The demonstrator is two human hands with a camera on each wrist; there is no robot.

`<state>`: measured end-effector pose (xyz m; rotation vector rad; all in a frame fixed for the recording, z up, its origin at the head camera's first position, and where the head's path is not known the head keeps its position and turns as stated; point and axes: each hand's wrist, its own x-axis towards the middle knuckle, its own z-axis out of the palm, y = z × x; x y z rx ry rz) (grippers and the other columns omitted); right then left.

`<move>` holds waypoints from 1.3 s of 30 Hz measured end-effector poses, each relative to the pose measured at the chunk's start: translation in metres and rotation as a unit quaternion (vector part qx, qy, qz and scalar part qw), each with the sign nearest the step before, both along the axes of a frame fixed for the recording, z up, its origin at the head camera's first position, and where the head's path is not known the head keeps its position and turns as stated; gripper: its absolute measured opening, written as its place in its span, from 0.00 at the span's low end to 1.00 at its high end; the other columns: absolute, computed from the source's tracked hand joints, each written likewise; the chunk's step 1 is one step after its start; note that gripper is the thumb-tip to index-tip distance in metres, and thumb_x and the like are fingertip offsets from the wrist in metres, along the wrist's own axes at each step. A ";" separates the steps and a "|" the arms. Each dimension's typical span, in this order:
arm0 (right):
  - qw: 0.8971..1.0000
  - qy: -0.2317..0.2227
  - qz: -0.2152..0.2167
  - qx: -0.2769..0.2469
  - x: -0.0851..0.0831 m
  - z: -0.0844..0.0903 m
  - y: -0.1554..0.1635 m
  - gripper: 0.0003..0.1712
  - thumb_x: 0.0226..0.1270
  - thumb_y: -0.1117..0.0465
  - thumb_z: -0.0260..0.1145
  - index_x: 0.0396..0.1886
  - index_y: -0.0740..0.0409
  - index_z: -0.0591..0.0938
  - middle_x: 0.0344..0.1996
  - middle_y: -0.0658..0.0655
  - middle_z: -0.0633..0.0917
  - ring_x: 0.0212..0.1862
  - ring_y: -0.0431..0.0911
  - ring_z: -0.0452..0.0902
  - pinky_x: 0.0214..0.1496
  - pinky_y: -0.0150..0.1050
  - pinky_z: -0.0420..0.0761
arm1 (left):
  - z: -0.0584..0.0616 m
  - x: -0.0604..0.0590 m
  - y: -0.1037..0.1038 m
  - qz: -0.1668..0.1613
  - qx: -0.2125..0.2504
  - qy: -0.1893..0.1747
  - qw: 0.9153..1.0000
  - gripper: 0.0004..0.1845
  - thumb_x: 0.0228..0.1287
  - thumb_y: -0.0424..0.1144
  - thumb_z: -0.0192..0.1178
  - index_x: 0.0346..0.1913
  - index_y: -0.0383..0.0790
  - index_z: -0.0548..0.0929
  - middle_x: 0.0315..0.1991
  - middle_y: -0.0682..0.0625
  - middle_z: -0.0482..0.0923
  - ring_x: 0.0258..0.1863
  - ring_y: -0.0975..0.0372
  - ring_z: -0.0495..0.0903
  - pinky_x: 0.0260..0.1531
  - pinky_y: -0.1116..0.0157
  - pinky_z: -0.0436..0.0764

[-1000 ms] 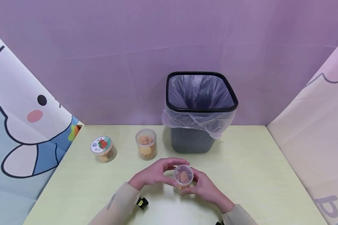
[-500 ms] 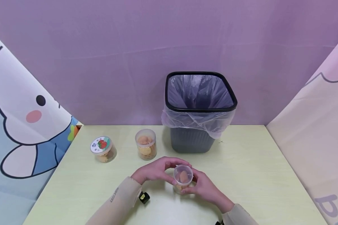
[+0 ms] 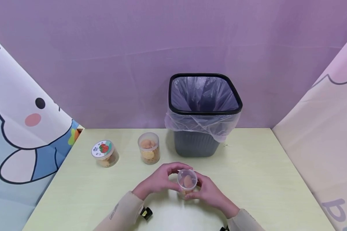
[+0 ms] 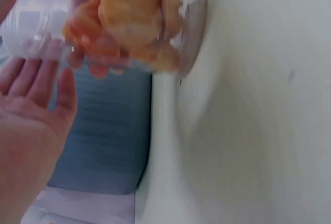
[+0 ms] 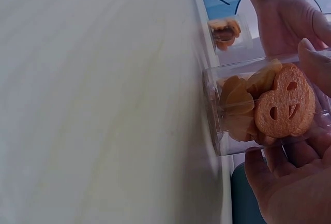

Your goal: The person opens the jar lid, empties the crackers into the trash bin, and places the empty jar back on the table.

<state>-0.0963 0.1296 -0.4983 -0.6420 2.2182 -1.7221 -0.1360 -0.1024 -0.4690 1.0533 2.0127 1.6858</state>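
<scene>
A small clear jar of cookies (image 3: pixel 187 182) stands on the pale green table (image 3: pixel 257 179), straight ahead and close to me. My left hand (image 3: pixel 169 176) arches over it from the left, fingers and thumb curled round its top. My right hand (image 3: pixel 203 190) grips the jar's body from the right. The right wrist view shows the jar (image 5: pixel 258 105) lying across my right hand's fingers (image 5: pixel 289 182), with the left hand (image 5: pixel 284 17) behind it. The left wrist view is blurred; the jar (image 4: pixel 129 22) sits just past my left hand (image 4: pixel 31 131).
A grey bin (image 3: pixel 203 112) with a clear liner stands behind the hands. Two more cookie jars stand at the back left: one with a sticker lid (image 3: pixel 104 153), one with a plain lid (image 3: pixel 148 148). Fabric panels enclose the table's left, right and back.
The jar and both hands stay in nearly the same spot. My left forearm swung up a little, then came back down.
</scene>
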 end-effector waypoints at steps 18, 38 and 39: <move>1.000 0.000 0.007 -0.012 0.000 -0.002 0.002 0.38 0.52 0.58 0.80 0.65 0.55 0.77 0.56 0.52 0.82 0.60 0.50 0.76 0.64 0.39 0.73 | 0.003 0.048 0.020 0.211 0.005 0.018 0.977 0.38 0.43 0.41 0.82 0.62 0.49 0.79 0.58 0.58 0.79 0.59 0.58 0.75 0.58 0.50 0.73; 1.000 -0.005 0.004 -0.009 0.001 0.002 0.001 0.40 0.48 0.60 0.81 0.64 0.54 0.77 0.55 0.50 0.82 0.59 0.50 0.76 0.64 0.41 0.72 | 0.005 0.031 0.009 0.112 0.011 -0.004 0.994 0.37 0.50 0.36 0.78 0.66 0.44 0.76 0.61 0.52 0.78 0.62 0.54 0.74 0.62 0.54 0.72; 1.000 -0.005 0.004 -0.008 0.000 0.002 0.000 0.40 0.48 0.60 0.82 0.64 0.53 0.77 0.55 0.50 0.82 0.59 0.50 0.76 0.64 0.41 0.72 | 0.005 0.029 0.007 0.100 0.013 -0.004 0.995 0.37 0.51 0.35 0.77 0.66 0.44 0.76 0.61 0.51 0.78 0.62 0.53 0.74 0.62 0.54 0.72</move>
